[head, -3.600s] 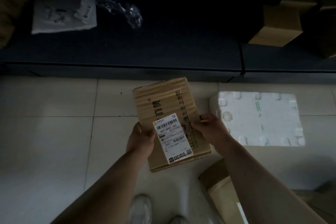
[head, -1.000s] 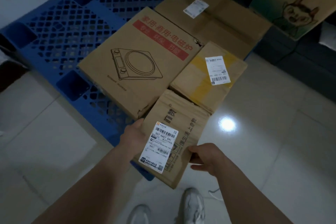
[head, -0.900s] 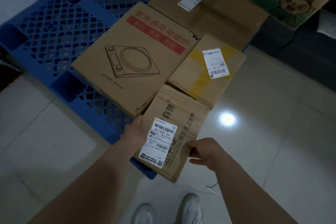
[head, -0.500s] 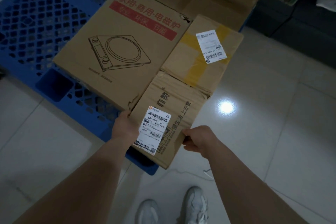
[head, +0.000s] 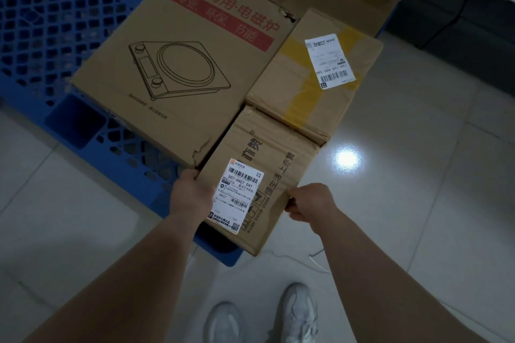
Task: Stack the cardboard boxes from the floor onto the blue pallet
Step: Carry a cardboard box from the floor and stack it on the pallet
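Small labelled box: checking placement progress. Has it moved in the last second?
Yes. The small labelled box has shifted inward over the blue pallet; its near corner overhangs the pallet's corner less.

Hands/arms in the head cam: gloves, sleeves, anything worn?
Left hand and right hand: no gloves, rings or watch visible. Left forearm and right forearm are uncovered, with no sleeve in frame. No markings seen, though the light is dim.
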Demonstrator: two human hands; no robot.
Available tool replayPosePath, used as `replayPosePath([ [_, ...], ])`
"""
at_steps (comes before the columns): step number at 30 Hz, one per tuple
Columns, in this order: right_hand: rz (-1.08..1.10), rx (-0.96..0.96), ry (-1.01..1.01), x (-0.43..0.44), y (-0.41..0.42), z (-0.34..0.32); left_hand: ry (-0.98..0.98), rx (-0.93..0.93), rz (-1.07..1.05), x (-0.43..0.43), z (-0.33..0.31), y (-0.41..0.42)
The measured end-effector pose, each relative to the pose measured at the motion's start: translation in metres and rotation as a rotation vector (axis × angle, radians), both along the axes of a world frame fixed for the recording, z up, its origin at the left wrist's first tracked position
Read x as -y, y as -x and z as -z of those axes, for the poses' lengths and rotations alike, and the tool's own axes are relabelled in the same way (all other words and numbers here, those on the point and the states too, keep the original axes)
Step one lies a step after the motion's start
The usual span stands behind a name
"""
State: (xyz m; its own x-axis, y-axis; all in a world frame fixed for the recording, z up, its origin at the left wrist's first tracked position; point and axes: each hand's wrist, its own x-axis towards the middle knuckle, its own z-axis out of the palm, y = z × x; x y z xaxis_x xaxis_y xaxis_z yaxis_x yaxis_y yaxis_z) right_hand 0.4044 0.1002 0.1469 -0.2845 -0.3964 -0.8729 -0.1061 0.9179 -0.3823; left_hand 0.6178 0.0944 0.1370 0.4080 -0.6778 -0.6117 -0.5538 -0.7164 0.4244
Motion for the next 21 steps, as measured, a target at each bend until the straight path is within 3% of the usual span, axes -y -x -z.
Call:
replayPosePath([
  [7,-0.014,0.004,0.002,0.008,0.0,0.004,0.048,0.021,-0.005,0.007,-0.002,0.006],
  [16,-0.06,-0.006,-0.019,0.009,0.005,0.0,-0.144,0.169,0.187,0.013,-0.004,0.013],
  [21,-0.08,-0.025,0.006,0.016,0.012,-0.016,-0.173,0.147,0.121,0.014,-0.019,0.02],
])
